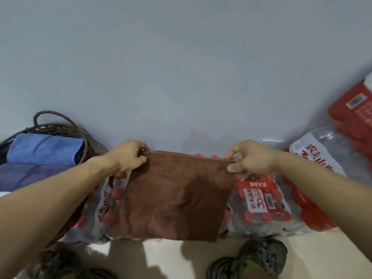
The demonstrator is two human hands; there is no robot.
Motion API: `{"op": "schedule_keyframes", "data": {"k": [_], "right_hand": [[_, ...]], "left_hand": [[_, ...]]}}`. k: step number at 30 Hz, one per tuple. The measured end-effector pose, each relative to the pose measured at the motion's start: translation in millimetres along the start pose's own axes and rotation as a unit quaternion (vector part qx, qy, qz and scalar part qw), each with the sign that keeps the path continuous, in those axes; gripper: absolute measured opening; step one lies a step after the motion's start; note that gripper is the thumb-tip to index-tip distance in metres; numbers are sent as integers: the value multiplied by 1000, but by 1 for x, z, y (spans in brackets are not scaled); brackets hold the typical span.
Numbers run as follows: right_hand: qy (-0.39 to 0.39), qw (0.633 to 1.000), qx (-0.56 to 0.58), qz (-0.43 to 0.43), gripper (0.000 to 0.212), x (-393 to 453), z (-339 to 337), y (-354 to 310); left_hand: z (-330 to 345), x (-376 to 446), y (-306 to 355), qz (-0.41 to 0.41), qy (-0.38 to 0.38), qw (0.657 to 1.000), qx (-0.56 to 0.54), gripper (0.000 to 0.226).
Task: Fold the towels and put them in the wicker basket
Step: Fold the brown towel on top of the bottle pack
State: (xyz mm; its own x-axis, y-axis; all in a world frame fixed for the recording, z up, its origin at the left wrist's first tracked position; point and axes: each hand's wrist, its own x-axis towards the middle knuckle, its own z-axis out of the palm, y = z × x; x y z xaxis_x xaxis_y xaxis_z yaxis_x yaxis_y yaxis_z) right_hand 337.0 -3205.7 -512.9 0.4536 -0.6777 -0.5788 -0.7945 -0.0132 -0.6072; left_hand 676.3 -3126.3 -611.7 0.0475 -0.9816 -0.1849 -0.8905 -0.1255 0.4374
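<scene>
the step in hand looks like the fold itself: one brown towel (177, 194) hangs doubled in the air in front of the person, its top edge stretched level between two hands. the left hand (126, 158) pinches the top left corner with fingers curled over the edge, and the right hand (249, 160) pinches the top right corner between thumb and curled fingers. the towel is clear of the floor (161, 256), hanging in front of shrink-wrapped packs of water bottles (261, 206) that stand along the foot of the wall (181, 67). the next move, as i judge it, calls for bringing the two corners together to halve the towel again, or laying it flat, then carrying it left to the basket (60, 127), which sits at the far left against the wall. one basket is in view; it already holds one folded light blue towel (44, 148), and a darker blue one (30, 176) lies just in front, though whether that one is inside the rim or outside is hard to tell at this edge of the view. so three towels, two hands, two shoes (259, 256) at the bottom, and at least two bottle packs.
</scene>
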Motion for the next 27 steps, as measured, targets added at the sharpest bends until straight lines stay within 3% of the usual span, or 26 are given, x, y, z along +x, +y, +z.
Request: {"op": "schedule_keyframes", "data": {"k": [3, 7, 10, 14, 18, 21, 25, 27], "right_hand": [[-11, 1000, 4, -19, 7, -23, -7, -7], [23, 998, 30, -52, 7, -48, -12, -6], [39, 996, 34, -69, 20, -63, -10, 2], [50, 990, 101, -81, 18, -75, 2, 14], [16, 990, 119, -76, 19, -84, 7, 20], [-35, 986, 148, -62, 18, -91, 6, 27], [-120, 976, 184, -9, 17, -96, 3, 39], [-153, 973, 173, 27, 20, -92, 2, 41]], "left_hand": [[-32, -13, 6, 20, -52, 997, 49, 11], [-72, -42, 9, 66, -72, 991, 86, 11], [-92, -78, 5, 71, -53, 996, 16, 9], [-109, -126, 11, 83, -37, 990, -110, 17], [-107, -152, 22, 38, 8, 977, -210, 26], [-102, -164, 30, 15, -21, 957, -289, 29], [-94, -171, 31, -31, -115, 899, -423, 27], [-86, -165, 28, -54, -121, 905, -405, 23]]}}
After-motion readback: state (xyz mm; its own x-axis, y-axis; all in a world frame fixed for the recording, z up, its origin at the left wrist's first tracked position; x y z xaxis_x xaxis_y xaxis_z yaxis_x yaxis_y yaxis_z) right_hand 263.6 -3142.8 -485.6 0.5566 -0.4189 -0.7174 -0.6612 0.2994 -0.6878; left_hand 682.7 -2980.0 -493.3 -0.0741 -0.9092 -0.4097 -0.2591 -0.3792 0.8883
